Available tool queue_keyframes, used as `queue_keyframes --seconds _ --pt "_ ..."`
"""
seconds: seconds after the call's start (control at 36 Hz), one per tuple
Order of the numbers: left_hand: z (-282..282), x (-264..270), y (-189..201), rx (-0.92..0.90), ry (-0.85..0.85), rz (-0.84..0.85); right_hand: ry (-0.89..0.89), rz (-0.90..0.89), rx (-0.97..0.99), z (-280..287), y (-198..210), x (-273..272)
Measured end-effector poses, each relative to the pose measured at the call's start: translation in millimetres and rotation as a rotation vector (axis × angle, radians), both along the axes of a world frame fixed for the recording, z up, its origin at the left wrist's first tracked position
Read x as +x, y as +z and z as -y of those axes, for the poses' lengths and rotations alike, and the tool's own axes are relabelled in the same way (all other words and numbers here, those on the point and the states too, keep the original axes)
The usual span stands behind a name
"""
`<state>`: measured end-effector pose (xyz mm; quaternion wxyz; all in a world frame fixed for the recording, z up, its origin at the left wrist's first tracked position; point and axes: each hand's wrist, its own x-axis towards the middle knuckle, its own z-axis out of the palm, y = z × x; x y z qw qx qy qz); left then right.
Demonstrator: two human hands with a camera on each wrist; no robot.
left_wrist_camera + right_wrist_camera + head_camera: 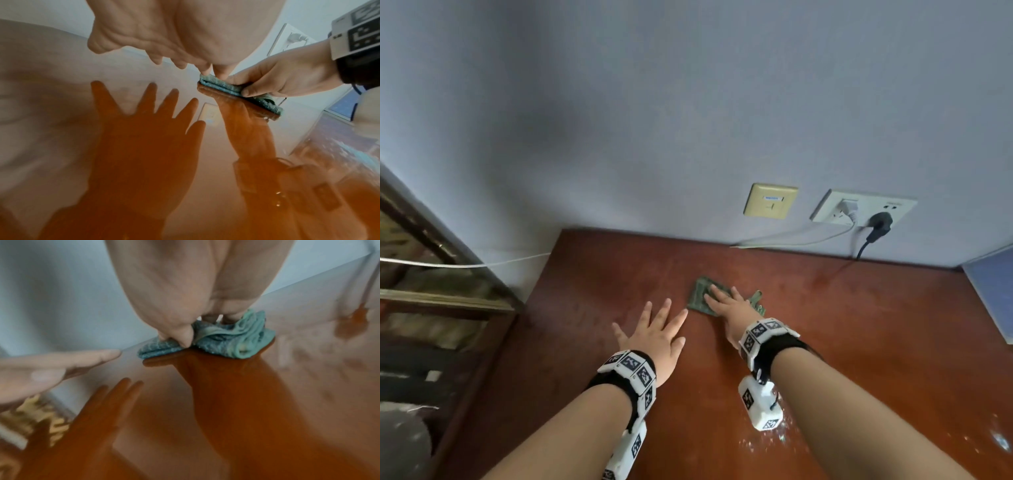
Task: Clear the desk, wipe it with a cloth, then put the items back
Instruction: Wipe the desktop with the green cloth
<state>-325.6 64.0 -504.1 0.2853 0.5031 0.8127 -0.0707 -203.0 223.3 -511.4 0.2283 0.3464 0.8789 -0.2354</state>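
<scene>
A folded green cloth [700, 296] [222, 86] [226, 342] lies on the glossy red-brown desk [859, 325], a little short of the back wall. My right hand [726, 301] [283, 78] [185, 288] lies flat on top of it, fingers straight and pressing down, with the thumb at the cloth's near edge. My left hand [657, 329] [174, 32] [61, 363] is open with spread fingers just left of the cloth, low over the desk and holding nothing. Its reflection shows in the desk top.
On the wall behind are a beige plate [770, 201] and a white socket panel [863, 207] with a white plug and a black plug [880, 221]; their cables hang to the desk's back edge. A blue-grey panel [993, 287] stands at the right, wooden furniture [431, 274] at the left.
</scene>
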Motion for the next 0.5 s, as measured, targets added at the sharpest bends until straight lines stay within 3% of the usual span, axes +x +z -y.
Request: queue_keyframes --seconds 0.19,0.36,0.5 --pt "-65.4 -4.0 -2.1 -0.098 -0.009 -0.037 -0.285 0.029 0.021 -77.3 1.3 8.5" --pt "-87.4 -9.1 -8.3 -0.174 0.029 0.095 -0.467 -0.033 0.08 -103.2 -7.8 17.9" --pt "-95.0 -19.2 -3.6 -0.244 0.008 0.141 -0.419 -0.118 0.135 -104.4 -12.0 13.4"
